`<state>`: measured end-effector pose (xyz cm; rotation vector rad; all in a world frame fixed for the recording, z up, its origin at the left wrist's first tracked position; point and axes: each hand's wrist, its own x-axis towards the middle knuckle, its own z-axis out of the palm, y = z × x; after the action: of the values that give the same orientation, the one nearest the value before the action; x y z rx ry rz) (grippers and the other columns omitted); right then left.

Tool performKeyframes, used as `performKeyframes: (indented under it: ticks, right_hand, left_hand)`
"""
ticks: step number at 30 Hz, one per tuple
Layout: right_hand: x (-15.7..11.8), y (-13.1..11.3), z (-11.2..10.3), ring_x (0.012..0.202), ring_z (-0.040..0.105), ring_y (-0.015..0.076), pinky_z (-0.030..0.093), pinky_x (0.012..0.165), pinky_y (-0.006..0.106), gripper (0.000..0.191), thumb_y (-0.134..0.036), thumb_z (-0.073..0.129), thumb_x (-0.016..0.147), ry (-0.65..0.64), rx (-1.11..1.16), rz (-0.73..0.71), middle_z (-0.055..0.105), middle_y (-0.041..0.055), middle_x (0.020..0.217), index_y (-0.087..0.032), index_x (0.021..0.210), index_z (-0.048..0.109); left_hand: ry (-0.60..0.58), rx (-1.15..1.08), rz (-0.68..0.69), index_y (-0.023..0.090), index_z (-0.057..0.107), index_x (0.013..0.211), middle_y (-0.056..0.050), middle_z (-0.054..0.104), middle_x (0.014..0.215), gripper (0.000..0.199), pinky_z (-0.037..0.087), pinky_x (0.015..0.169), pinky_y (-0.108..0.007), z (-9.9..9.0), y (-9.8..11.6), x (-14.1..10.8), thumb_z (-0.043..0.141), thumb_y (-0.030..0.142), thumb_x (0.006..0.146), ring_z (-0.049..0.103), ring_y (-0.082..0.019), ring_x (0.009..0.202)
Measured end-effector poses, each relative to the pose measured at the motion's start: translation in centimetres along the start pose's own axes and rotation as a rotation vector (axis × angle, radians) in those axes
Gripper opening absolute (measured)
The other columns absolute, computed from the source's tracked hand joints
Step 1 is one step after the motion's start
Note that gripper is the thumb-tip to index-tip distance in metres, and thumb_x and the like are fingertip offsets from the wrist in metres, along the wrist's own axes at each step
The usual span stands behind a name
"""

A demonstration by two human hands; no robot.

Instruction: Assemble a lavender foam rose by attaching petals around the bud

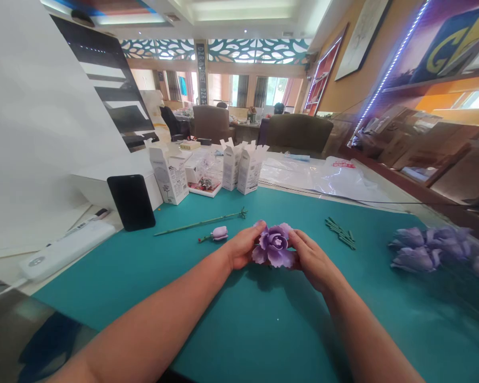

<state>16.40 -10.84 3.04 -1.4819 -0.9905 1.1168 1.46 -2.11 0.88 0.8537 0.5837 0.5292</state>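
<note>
A purple artificial flower (277, 243) with wide-open petals is held above the green mat, facing me. My left hand (244, 247) pinches its outer petals from the left side. From the right, my right hand (308, 256) grips the petals with the thumb in front; the other fingers are partly hidden behind the bloom. A small purple flower bud (219, 233) on a short green stem lies just beyond my left hand. Behind it rests a long thin green stem (201, 224) with a forked tip. Several short green stem pieces (340, 233) lie to the right of my right hand.
Several purple flowers (427, 247) lie at the mat's right. At the back stand white boxes (249, 169) beside clear plastic bags (323, 173). A black phone (131, 202) leans upright at the left, near a white power strip (67, 250). The green mat (231, 330) covers the table.
</note>
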Motion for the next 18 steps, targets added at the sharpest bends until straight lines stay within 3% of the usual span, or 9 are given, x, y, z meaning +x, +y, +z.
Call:
performKeyframes:
  ticks: [8,18]
  right_hand:
    - [0.21,0.22,-0.26,0.060,0.055,0.0117,0.046,0.050,0.023,0.046,-0.064,0.054,0.077,0.011,0.028,0.014,0.065,0.0031,0.095,-0.024,0.098,0.060]
    - [0.36,0.20,-0.23,0.081,0.060,0.0168,0.051,0.055,0.024,0.052,-0.058,0.062,0.076,-0.073,0.059,0.000,0.061,0.0054,0.109,-0.025,0.115,0.053]
  left_hand:
    - [-0.094,-0.088,-0.036,0.014,0.063,0.083,-0.005,0.064,0.066,0.049,0.047,0.059,-0.025,0.10,0.62,-0.40,0.059,0.062,0.075,0.061,-0.015,0.061]
    - [-0.097,-0.142,0.041,0.012,0.067,0.088,-0.006,0.068,0.074,0.039,0.049,0.067,-0.025,0.83,0.85,-0.72,0.072,0.047,0.071,0.062,-0.015,0.068]
